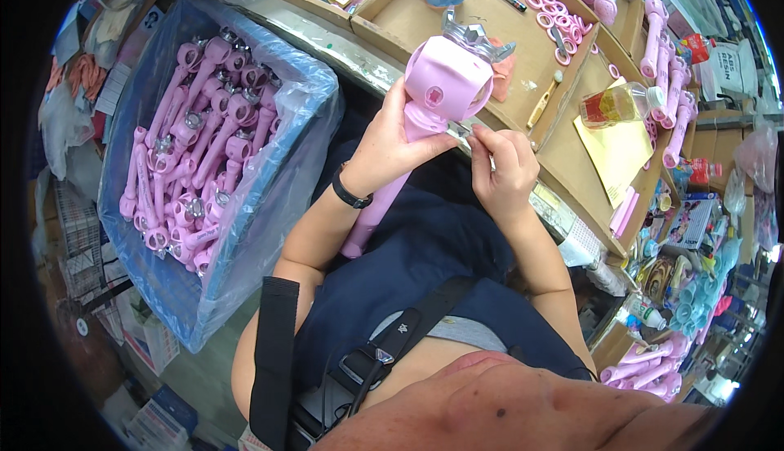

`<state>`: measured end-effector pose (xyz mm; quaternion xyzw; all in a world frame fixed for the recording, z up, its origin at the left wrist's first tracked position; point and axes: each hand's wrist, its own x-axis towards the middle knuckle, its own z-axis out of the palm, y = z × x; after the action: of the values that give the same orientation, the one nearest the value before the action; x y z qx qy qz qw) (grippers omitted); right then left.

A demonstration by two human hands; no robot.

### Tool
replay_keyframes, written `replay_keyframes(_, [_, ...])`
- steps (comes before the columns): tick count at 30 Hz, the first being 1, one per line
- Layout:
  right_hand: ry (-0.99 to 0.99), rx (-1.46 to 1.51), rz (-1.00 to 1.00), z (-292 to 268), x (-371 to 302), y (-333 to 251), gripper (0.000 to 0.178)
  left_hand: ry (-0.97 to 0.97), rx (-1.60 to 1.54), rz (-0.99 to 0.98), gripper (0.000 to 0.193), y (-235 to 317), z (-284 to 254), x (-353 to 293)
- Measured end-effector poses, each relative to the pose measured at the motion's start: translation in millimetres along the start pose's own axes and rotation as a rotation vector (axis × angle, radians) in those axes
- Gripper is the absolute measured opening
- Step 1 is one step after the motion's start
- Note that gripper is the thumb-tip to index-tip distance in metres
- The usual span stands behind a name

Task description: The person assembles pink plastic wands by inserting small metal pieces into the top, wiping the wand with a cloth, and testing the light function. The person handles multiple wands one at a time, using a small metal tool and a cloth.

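- The pink wand [424, 119] is held in front of the body, tilted, its round head and silver crown [477, 41] away from the wearer and near the bench [361, 66], its handle slanting down over the dark blue clothing [425, 247].
- The left hand [390, 145] has its fingers wrapped around the wand at the neck, just below the head, with the thumb laid across toward the right. That is a sound hold: it should keep the head from twisting under light pressure.
- The right hand [505, 172] has its thumb and index fingertips drawn nearly together, seemingly pinching a small greyish piece [461, 130] just beside the neck. Too little of it shows to tell what it is or whether it touches the wand.
- For fine work here, a light pinch, square to the surface, would probably serve best; let the left hand do the bracing.
- Keeping the left thumb tip clear of the spot would likely help, as it lies close to the right fingertips.
- Pressure is better kept off the crown, whose thin points look easy to bend or snag.
- Loose pink rings [545, 10] lie in the cardboard tray [400, 14] beyond, so a dropped small part could be awkward to find there.
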<state>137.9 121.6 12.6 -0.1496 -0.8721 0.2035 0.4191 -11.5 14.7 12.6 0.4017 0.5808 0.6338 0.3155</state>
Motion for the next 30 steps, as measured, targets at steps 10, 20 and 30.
replay_keyframes(10, [-0.227, 0.59, 0.615, -7, 1, 6, 0.013, 0.04, 0.114, 0.07, 0.081, 1, 2, -3])
replay_keyframes(20, [0.048, -0.11, -0.105, 6, -1, -9, 0.021, 0.015, -0.397, -0.26, 0.05, 0, -7, -2])
replay_keyframes(30, [-0.238, 0.733, 0.787, -4, 2, -2, 0.012, 0.05, -0.325, -0.126, 0.051, -3, -8, -2])
